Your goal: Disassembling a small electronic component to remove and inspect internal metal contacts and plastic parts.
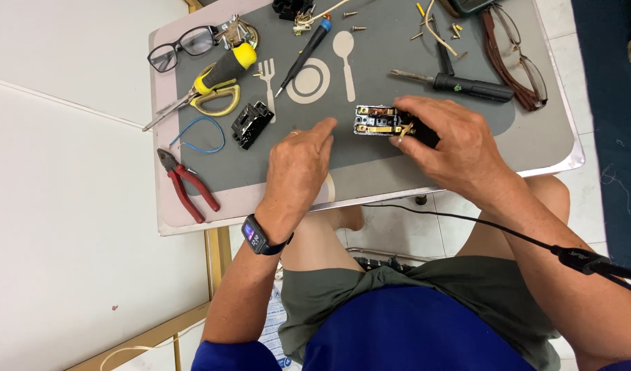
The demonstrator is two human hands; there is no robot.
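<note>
Head view, looking down: the counter [535, 148] fills the upper centre of the frame, its pale top covered by a grey mat [398, 62] printed with a plate, fork and spoon. Below it, at the bottom, are the person's knees in olive shorts.

The right hand [453, 141], just right of centre, has its grip clamped on a small electrical switch body [379, 120], black with brass contacts showing, held against the mat at frame centre. The left hand [298, 165], left of centre, rests on the mat with its grip apart, forefinger stretched toward the switch body's left end and just short of it; a smartwatch [255, 235] sits on that wrist.

At upper left lie yellow-handled scissors [216, 86] and black-framed glasses [181, 47]; red pliers [188, 189] lie at the left edge, beside a blue wire loop [198, 134]. A black screwdriver [467, 86] lies above the right hand, brown glasses [518, 58] at upper right. A black switch part [252, 125] lies left of the left hand.
</note>
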